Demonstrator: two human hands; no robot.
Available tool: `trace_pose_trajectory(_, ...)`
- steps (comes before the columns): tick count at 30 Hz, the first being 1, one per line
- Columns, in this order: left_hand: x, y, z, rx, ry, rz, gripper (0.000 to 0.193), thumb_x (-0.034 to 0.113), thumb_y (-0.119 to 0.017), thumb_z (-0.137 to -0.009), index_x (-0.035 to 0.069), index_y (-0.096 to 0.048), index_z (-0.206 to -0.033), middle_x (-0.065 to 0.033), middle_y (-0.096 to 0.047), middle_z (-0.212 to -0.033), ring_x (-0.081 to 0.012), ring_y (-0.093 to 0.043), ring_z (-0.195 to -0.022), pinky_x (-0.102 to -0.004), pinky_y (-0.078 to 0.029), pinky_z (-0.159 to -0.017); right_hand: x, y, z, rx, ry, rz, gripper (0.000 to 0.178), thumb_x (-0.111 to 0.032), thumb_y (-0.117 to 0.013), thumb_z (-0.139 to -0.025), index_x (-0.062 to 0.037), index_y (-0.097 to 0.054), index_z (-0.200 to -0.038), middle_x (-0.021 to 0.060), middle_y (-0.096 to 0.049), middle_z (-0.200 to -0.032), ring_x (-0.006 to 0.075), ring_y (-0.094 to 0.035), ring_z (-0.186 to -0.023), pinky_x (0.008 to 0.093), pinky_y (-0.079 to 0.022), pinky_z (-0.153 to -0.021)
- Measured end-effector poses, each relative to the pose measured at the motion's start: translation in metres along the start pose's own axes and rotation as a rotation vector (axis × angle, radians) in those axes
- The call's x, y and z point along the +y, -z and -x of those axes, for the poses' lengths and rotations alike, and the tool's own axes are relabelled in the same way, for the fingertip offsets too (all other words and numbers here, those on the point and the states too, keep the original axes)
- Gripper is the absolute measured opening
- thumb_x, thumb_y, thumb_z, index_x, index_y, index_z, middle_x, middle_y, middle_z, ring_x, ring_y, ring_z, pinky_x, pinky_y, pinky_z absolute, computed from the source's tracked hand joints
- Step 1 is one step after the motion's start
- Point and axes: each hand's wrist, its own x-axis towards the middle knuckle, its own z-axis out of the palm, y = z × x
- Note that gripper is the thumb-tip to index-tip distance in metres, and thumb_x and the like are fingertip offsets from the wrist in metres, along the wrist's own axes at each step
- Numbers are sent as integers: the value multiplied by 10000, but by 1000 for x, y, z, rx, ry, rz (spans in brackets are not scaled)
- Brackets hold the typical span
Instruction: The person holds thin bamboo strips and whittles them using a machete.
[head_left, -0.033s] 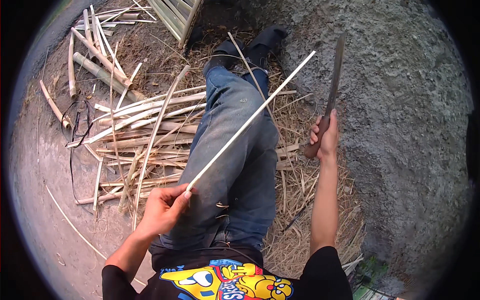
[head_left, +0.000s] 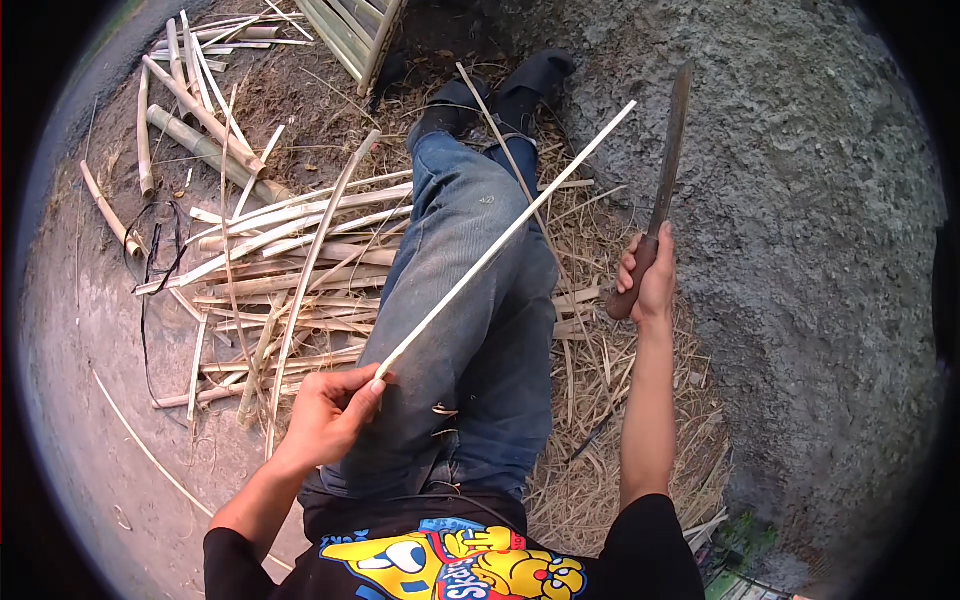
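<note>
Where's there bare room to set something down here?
Bare ground at far left, bordered by a short bamboo piece, black cord and thin strip; rough grey surface right of the knife, possibly sloping. Crowded: bamboo strips left of the legs, straw to their right.

1. Left hand [head_left: 325, 415]: thumb and fingertips are sitting very slightly farther right than in the earlier view.
2. Pale strip [head_left: 510, 235]: its far tip is reaching marginally farther right, the strip shifting along with the hand.
3. Right hand [head_left: 654, 285]: it is resting slightly lower in the view.
4. Long-bladed knife [head_left: 672, 155]: its blade tip is standing slightly higher, while the butt of its brown handle [head_left: 624, 300] is lying slightly lower and farther left.
</note>
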Motion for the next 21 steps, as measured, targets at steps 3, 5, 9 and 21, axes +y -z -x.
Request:
trace_pose_trajectory(3, 2, -6, -10, 37, -44, -97, 240, 152, -627, -1015, -14, -727, -1157, 43, -587, -718, -37, -513, -637, -220, -421, -571, 0, -15, 26, -69, 104, -23, 549, -579, -477, -1017, -43, -528, -906, 23, -493, -644, 106, -476, -456, 265, -414, -420)
trace_pose_trajectory(5, 0, -9, -13, 49, -39, -125, 243, 153, -632, -1013, -14, -724, -1163, 41, -596, -726, -38, -516, -637, -222, -422, -569, 5, -21, 36, -209, 233, 29, 461, -471, -524, -1024, -19, -541, -936, 34, -519, -659, 101, -494, -467, 246, -419, -433)
trace_pose_trajectory(9, 2, -15, -14, 72, -91, -124, 244, 138, -600, -1029, -53, -698, -1146, 60, -515, -687, -20, -430, -595, -213, -330, -526, 5, -36, 57, -313, 322, 161, 302, -290, -597, -1010, 10, -589, -1047, 40, -563, -694, 83, -525, -495, 219, -408, -449)
trace_pose_trajectory(21, 11, -28, -24, -11, -35, 45, 285, 194, -595, -1044, -59, -706, -1113, 62, -496, -653, -26, -424, -578, -226, -329, -509, 42, -100, 127, -451, 958, 1096, 510, -545, -724, -871, -44, -683, -959, 100, -619, -711, 280, -658, -559, 368, -517, -481)
